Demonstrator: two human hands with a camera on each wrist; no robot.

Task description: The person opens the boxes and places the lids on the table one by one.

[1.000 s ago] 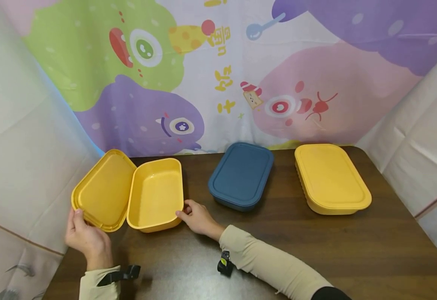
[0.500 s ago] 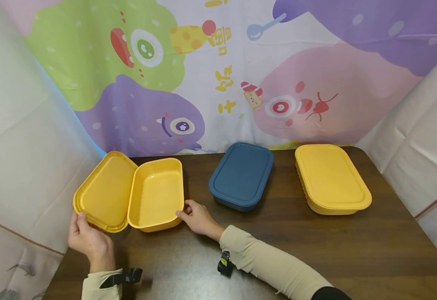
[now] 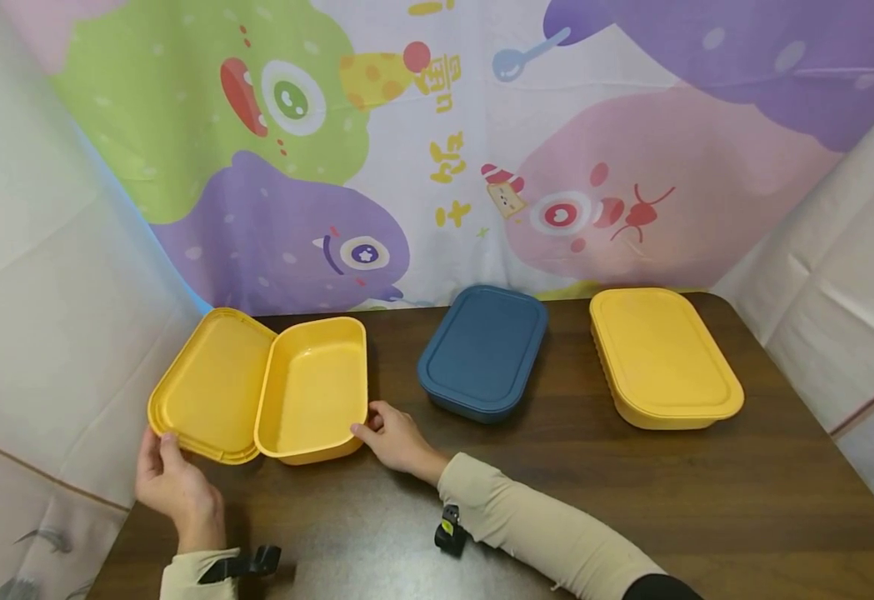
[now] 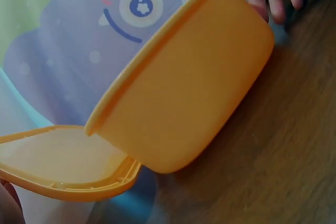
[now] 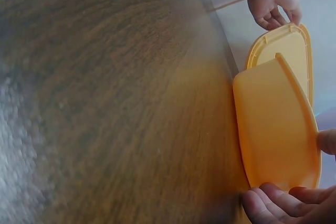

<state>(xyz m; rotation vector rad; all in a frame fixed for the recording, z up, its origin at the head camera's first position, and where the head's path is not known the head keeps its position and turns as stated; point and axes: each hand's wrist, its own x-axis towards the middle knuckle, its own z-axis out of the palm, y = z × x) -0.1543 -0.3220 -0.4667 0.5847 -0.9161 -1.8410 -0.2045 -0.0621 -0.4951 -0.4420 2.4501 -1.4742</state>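
A yellow lid [image 3: 212,387], its ribbed inner side facing up, leans at a slant beside an open yellow container [image 3: 312,392] on the left of the table. My left hand [image 3: 182,487] pinches the lid's near left corner, thumb on top and fingers beneath. At the container's near right corner, my right hand [image 3: 399,437] grips the wall, its thumb over the rim and fingers outside. The container holds nothing that I can see. In the left wrist view the container's end wall [image 4: 184,82] hides most of its inside.
A blue lidded container [image 3: 484,350] stands mid-table at the back. Farther right is another yellow container [image 3: 665,357] with its lid on. A printed cloth [image 3: 451,150] hangs behind the dark wooden table [image 3: 556,467], and pale cloth [image 3: 47,292] hangs at the left.
The lid's far end has sunk a little and the lid has tilted slightly outward, with my left hand shifting slightly right. My right hand and the container have stayed nearly still.
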